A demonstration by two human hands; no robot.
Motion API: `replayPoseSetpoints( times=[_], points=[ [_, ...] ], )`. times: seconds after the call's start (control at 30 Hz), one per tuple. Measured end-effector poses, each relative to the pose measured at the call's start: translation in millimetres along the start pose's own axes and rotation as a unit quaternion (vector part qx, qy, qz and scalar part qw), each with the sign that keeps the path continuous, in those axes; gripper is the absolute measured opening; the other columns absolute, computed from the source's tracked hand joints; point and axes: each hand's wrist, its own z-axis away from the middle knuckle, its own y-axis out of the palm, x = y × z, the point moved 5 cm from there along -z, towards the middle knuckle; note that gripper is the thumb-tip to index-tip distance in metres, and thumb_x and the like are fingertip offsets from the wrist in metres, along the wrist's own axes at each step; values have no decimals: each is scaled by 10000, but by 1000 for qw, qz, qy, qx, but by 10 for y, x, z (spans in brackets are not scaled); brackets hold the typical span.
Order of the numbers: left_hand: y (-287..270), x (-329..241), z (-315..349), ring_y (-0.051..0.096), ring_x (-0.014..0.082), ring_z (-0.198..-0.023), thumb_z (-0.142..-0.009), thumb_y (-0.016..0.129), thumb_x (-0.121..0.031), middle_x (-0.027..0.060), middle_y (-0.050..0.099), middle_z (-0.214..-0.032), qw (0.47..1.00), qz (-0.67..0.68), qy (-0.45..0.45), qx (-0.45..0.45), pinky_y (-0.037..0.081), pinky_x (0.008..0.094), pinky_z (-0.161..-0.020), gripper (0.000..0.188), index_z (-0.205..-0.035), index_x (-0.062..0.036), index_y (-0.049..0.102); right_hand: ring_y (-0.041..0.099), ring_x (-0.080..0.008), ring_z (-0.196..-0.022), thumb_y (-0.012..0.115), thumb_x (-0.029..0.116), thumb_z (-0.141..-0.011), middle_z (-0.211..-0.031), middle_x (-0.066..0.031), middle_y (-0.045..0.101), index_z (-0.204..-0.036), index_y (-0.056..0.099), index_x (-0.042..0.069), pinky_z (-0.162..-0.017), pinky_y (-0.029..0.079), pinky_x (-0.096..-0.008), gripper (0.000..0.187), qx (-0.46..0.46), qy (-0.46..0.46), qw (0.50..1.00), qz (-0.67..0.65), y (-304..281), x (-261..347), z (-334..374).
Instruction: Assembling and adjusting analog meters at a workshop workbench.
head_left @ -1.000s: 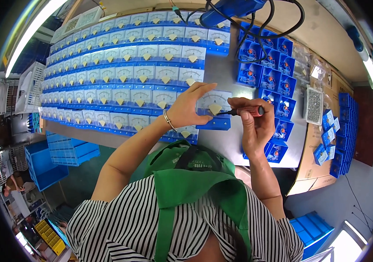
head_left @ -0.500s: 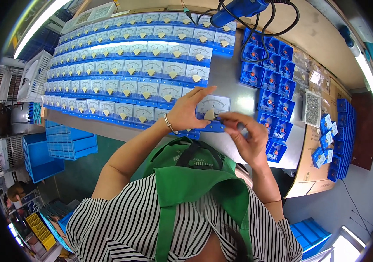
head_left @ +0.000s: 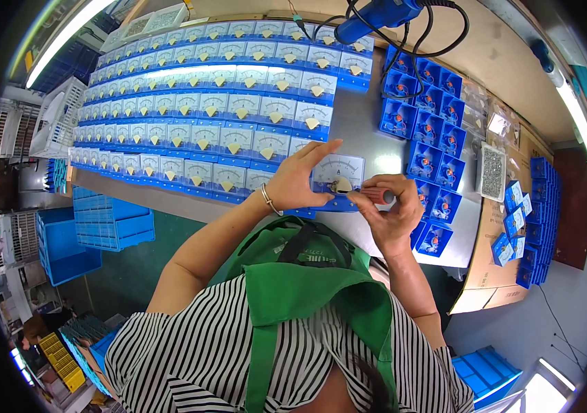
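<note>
My left hand grips a blue-and-white panel meter by its left side, thumb at the lower edge and fingers at the upper. My right hand is closed on a red-handled screwdriver, which lies nearly level and points left at the meter's lower part. A cream-coloured piece sits there, just under the dial. The screwdriver's tip is too small to make out. Rows of similar meters, each with a cream piece, stand to the left of the one I hold.
Blue open housings with orange parts inside stand on the right of the metal table. Beyond them are a tray of small parts and several loose meters on cardboard. A blue tool with black cables hangs at the top.
My right hand has turned and drawn its fingers together, so the red screwdriver handle now shows. The cream piece on the held meter sits at a different angle. My left hand stays on the meter.
</note>
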Motion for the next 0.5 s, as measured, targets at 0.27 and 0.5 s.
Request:
replayPoseSetpoints(
  times=[0.27,0.5],
  points=[
    [14,80,46,562,315,-1118,-591,776,-200,125,565,-1211,1000,15,-26,-7,460,389,-951,924,-1425,-156,380,626,-135,-626,868,105,-649,-799,-70,669,-892,508,55,-563,511,-241,437,16,39,999,15,19,-77,8],
    [5,134,67,564,316,-1107,-593,768,-213,125,566,-1207,999,15,-38,-3,454,391,-962,920,-1425,-151,381,658,-154,-734,744,53,-792,-910,-95,695,-1039,564,15,-667,522,-248,308,153,74,980,-108,49,-128,6]
  ],
)
